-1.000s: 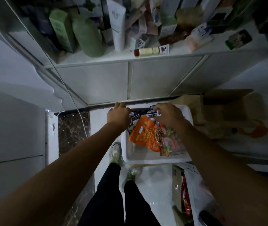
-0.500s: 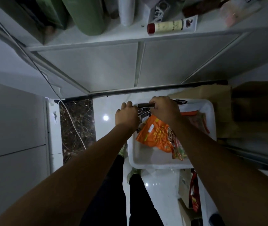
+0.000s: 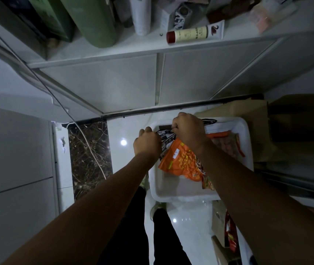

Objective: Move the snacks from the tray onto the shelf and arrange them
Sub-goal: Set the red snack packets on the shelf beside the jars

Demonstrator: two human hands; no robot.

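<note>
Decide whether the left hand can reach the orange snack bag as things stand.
Probably yes: the orange bag lies in the tray with its near side bare, just beside the left hand, nothing between.

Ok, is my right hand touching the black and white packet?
Touching. The head view shows the right hand pinching the top edge of the black and white packet inside the tray.

The left hand (image 3: 147, 143) and right hand (image 3: 188, 129) cover much of the black-and-white packet (image 3: 167, 139); the left's hold, perhaps on it, is hidden.
</note>
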